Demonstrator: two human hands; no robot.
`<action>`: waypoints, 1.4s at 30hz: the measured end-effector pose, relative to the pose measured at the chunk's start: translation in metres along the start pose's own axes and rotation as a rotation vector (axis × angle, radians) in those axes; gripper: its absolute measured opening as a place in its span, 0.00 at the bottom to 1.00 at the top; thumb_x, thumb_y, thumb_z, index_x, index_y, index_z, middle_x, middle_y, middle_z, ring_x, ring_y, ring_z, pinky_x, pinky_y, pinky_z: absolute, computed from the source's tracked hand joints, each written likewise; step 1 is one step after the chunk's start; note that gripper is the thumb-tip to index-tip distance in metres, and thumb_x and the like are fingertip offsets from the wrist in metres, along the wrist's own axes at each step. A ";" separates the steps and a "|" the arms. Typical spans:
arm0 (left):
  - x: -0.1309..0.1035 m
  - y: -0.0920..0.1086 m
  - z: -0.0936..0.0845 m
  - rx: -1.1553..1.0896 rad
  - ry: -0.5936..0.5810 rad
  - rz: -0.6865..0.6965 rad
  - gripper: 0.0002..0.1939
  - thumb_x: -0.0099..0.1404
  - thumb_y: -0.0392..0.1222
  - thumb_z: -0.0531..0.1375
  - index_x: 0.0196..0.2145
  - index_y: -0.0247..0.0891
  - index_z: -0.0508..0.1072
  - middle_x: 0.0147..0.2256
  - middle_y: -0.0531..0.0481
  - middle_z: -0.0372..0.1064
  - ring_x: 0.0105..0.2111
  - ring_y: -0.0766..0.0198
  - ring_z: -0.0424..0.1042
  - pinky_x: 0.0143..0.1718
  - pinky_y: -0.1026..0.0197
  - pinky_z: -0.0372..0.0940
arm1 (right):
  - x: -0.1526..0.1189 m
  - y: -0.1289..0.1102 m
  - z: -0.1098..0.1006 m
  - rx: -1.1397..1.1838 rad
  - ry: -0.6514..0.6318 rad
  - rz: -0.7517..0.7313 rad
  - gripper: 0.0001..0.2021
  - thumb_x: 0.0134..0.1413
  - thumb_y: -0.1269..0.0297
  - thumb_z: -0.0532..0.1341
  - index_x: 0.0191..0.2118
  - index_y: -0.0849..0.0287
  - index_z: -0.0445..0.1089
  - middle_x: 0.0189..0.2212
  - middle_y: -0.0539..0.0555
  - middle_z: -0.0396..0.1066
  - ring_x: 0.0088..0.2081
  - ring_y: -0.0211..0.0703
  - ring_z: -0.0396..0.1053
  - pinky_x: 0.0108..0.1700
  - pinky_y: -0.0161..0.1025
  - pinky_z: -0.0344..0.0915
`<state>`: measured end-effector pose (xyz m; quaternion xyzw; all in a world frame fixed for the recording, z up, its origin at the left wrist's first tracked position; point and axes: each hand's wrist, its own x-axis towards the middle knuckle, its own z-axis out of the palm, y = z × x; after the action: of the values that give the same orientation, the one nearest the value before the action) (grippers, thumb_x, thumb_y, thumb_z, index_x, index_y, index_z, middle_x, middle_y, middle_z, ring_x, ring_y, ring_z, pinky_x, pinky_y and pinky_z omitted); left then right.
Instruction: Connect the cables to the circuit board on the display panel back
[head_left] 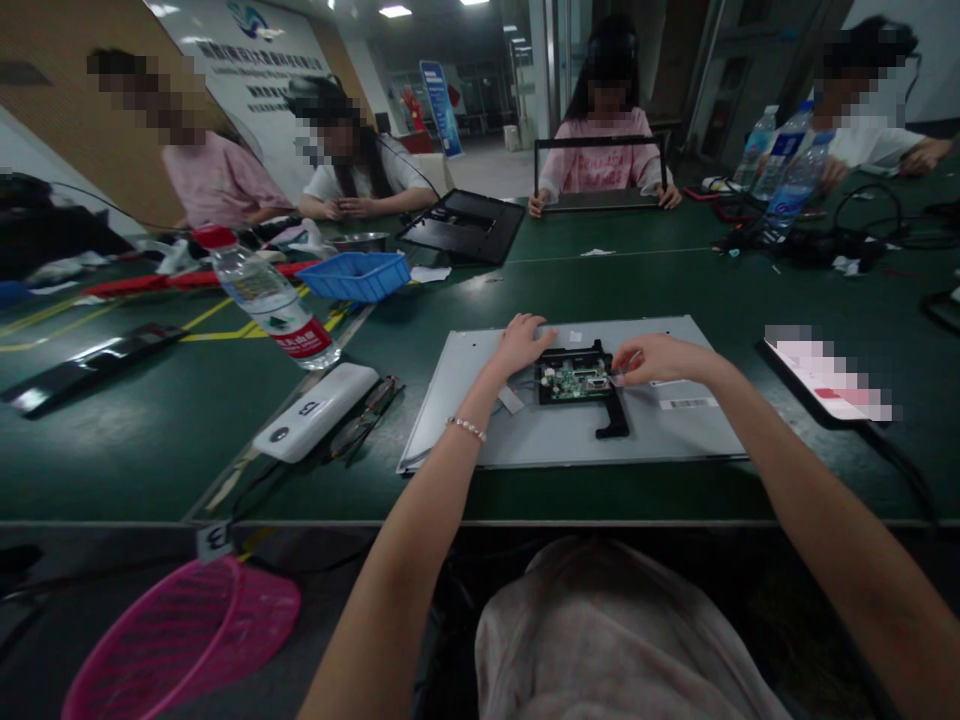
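A flat grey metal panel (pixel 645 440) lies on the green table. On its middle sits a black bracket (pixel 616 415) around a small green circuit board (pixel 574 384). My left hand (pixel 523 343) rests on the panel at the upper left of the bracket, fingers spread, with nothing in it. At the board's right edge, my right hand (pixel 651 360) has its fingers pinched together; what lies between the fingertips is too small to make out. A white label with a barcode (pixel 688 403) is right of the board.
Left of the panel are glasses (pixel 365 418), a white power bank (pixel 316 412), a water bottle (pixel 274 310) and a blue tray (pixel 356 277). A lit phone (pixel 825 378) lies at the right. Across the table (pixel 600 285), a person holds a black frame (pixel 600 207).
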<state>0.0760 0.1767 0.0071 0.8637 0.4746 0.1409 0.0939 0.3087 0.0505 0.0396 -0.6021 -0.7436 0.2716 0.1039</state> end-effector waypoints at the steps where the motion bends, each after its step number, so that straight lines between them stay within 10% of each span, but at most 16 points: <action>1: 0.000 0.000 -0.003 -0.011 0.025 0.043 0.25 0.68 0.54 0.47 0.54 0.35 0.67 0.58 0.44 0.62 0.61 0.58 0.54 0.62 0.57 0.50 | 0.000 -0.001 0.001 -0.015 -0.012 -0.013 0.12 0.47 0.62 0.64 0.40 0.58 0.75 0.38 0.54 0.77 0.39 0.46 0.73 0.41 0.38 0.67; 6: -0.007 0.002 -0.026 -0.042 0.042 0.165 0.19 0.68 0.48 0.50 0.48 0.36 0.71 0.50 0.47 0.69 0.53 0.63 0.65 0.57 0.63 0.56 | 0.001 0.003 -0.001 -0.039 -0.049 -0.003 0.07 0.46 0.65 0.64 0.33 0.58 0.76 0.32 0.52 0.77 0.35 0.44 0.73 0.37 0.37 0.67; 17: -0.017 -0.012 -0.044 0.200 -0.053 -0.124 0.18 0.65 0.48 0.50 0.42 0.38 0.76 0.43 0.44 0.75 0.43 0.58 0.72 0.44 0.62 0.65 | 0.000 0.043 -0.015 -0.167 0.192 0.197 0.09 0.48 0.61 0.62 0.33 0.58 0.76 0.34 0.56 0.77 0.36 0.49 0.73 0.37 0.41 0.68; 23: -0.018 -0.013 -0.058 0.271 -0.152 -0.132 0.19 0.64 0.50 0.51 0.44 0.40 0.76 0.44 0.45 0.74 0.44 0.57 0.72 0.43 0.62 0.64 | 0.012 0.016 -0.008 -0.194 0.376 0.031 0.15 0.56 0.61 0.56 0.42 0.62 0.75 0.42 0.61 0.74 0.41 0.50 0.72 0.43 0.42 0.67; 31: -0.041 -0.020 -0.099 0.360 -0.558 -0.118 0.10 0.53 0.46 0.61 0.32 0.40 0.78 0.34 0.48 0.77 0.35 0.59 0.74 0.36 0.64 0.64 | 0.063 -0.026 -0.002 -0.384 0.272 -0.113 0.17 0.58 0.58 0.57 0.48 0.62 0.73 0.46 0.62 0.73 0.47 0.52 0.70 0.47 0.42 0.64; 42: -0.041 -0.040 -0.100 0.480 -0.333 -0.140 0.16 0.54 0.37 0.56 0.38 0.45 0.78 0.38 0.47 0.76 0.37 0.57 0.74 0.36 0.62 0.66 | 0.080 -0.045 0.014 -0.680 0.266 -0.074 0.16 0.58 0.75 0.51 0.40 0.66 0.76 0.40 0.68 0.75 0.44 0.56 0.72 0.42 0.44 0.66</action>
<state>-0.0098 0.1659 0.0834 0.8377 0.5308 -0.1258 -0.0268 0.2436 0.1171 0.0383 -0.6048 -0.7927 -0.0758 0.0035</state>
